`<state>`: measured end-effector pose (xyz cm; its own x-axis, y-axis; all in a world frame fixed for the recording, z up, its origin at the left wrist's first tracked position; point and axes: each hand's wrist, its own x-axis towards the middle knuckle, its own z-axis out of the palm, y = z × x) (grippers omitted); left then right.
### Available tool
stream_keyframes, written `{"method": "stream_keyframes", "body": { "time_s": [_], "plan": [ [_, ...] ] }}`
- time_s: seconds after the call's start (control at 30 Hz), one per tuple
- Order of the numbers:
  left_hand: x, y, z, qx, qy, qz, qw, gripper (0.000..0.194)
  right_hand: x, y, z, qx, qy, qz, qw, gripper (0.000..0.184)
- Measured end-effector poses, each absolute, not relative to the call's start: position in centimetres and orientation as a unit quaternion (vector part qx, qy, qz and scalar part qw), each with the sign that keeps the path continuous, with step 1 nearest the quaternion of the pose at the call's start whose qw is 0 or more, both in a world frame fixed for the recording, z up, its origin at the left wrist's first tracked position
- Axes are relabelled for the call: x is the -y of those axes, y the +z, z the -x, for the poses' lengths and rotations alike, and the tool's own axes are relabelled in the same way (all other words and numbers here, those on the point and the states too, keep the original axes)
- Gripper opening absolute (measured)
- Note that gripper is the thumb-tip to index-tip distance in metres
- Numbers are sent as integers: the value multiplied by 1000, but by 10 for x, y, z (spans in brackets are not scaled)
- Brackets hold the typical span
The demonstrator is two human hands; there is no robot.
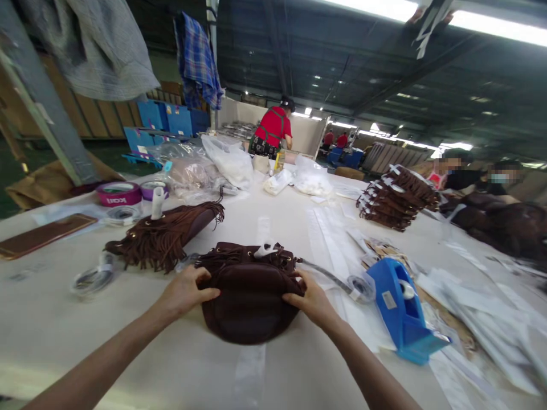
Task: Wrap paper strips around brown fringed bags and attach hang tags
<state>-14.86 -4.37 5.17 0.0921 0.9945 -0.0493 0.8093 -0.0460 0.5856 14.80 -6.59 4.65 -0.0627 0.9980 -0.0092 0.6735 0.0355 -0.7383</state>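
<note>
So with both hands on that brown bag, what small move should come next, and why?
Probably tilt the brown bag to bring up its fringed side: the left hand and right hand pinch its opposite sides, and its smooth face is toward the camera.

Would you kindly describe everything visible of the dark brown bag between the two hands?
The dark brown, leathery bag is held low at the pale table, contact unclear, its smooth, rounded panel nearest the wearer. Gold eyelets and a white tubular wrapping show along its gathered far edge. The left hand and right hand grip opposite sides.
</note>
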Motion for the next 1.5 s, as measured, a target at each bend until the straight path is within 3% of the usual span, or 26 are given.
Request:
{"method": "stream_keyframes", "body": {
  "time_s": [0.07, 0.17, 0.3, 0.5, 0.63, 0.93, 1.1, 1.27, 1.33, 1.5],
  "plan": [
    [54, 45, 150, -673, 218, -666, 237, 40, 79, 36, -154, 584, 361, 633, 358, 53],
    [70, 32, 151, -695, 287, -599, 273, 51, 94, 25, -156, 490, 365, 652, 449, 57],
    [81, 23, 144, -663, 412, -485, 394, 56, 100, 27, -147, 454, 452, 613, 462, 48],
    [80, 29, 124, -626, 539, -369, 426, 47, 97, 39, -137, 417, 504, 566, 502, 32],
    [74, 26, 121, -647, 549, -359, 388, 40, 93, 34, -134, 361, 534, 551, 530, 26],
    [62, 16, 140, -690, 503, -398, 335, 33, 88, 10, -131, 423, 439, 583, 537, 27],
    [67, 30, 146, -686, 503, -448, 274, 54, 88, 6, -132, 423, 461, 563, 541, 29],
    [65, 47, 126, -646, 454, -600, 130, 75, 89, 5, -132, 421, 465, 567, 533, 31],
    [57, 55, 122, -644, 416, -620, 167, 66, 90, 7, -133, 422, 466, 573, 525, 32],
    [31, 77, 147, -601, 344, -652, 310, 21, 94, 12, -134, 426, 464, 578, 519, 31]
  ]
}}
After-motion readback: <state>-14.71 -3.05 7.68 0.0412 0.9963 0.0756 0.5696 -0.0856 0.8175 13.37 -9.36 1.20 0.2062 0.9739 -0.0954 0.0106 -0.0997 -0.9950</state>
